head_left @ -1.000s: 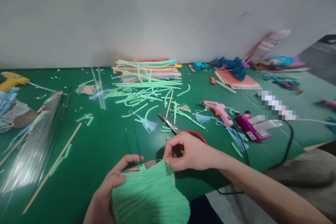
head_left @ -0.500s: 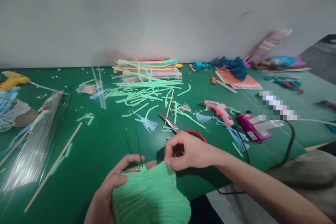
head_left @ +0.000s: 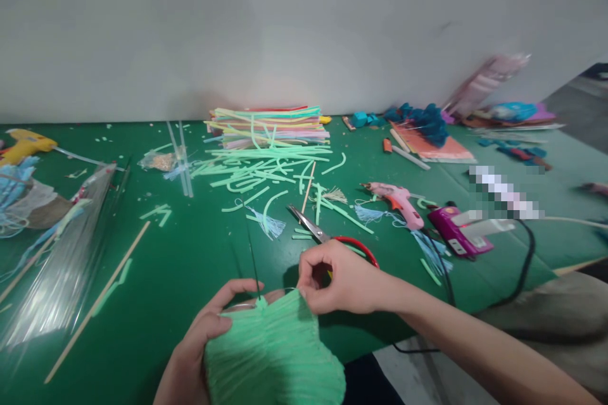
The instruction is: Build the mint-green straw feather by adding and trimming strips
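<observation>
- On the green desk point(head_left: 190, 266), near its front edge, we keep the pleated green fan point(head_left: 275, 354) low and close to us; most of it hangs past the edge toward our lap, and only its gathered top sits over the desk.
- Our left hand point(head_left: 199, 348) is wrapped round the fan's left side, thumb across the top, fingers curled shut on the folds. We judge a firm squeeze here keeps the pleats stacked evenly.
- Our right hand point(head_left: 342, 278) pinches the top right corner of the fan between thumb and forefinger, the other fingers loosely curled. Small tugs seem wiser than one hard pull, so the folds do not slip.
- A thin black wire point(head_left: 251, 259) stands up from the gathered top, between both hands; it looks best kept upright and centred.
- Red-handled scissors point(head_left: 327, 237) lie just behind our right hand, blades pointing away, so that wrist should stay low.
- Farther right lie a pink glue gun point(head_left: 396, 199) and a purple box point(head_left: 456, 234); its label is too small to read, and no other writing is legible.
</observation>
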{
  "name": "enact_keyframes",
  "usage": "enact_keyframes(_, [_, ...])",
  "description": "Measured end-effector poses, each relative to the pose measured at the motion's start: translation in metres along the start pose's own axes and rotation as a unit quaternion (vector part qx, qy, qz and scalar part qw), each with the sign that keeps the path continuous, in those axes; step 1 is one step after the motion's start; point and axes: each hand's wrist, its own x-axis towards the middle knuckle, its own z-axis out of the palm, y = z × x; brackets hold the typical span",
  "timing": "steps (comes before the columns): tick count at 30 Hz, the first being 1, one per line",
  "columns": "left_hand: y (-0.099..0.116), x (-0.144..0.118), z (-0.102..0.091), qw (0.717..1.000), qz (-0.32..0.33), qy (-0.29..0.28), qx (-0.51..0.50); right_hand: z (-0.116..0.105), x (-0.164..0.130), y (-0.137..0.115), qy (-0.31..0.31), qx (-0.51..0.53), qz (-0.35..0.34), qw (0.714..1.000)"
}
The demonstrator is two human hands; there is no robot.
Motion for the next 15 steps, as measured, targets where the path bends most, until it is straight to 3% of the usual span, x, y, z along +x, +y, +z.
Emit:
enact_keyframes(4, [0.016, 0.002, 0.001, 0.992, 0.002, 0.019, 0.124, 0.002, 0.000, -0.005, -0.004, -0.022, -0.014, 1.000])
enact_keyframes(7, [0.033, 0.004, 0.005, 0.975, -0.020, -0.007, 0.220, 0.006, 0.000, -0.007, -0.019, -0.013, -0.026, 0.999])
enact_keyframes(11, [0.048, 0.007, 0.014, 0.950, -0.014, -0.034, 0.310, 0.014, 0.003, -0.007, 0.018, -0.030, -0.043, 0.998])
enact_keyframes(15, [0.055, 0.010, 0.018, 0.950, -0.005, -0.016, 0.312, 0.007, 0.010, -0.018, 0.061, -0.040, -0.068, 0.995])
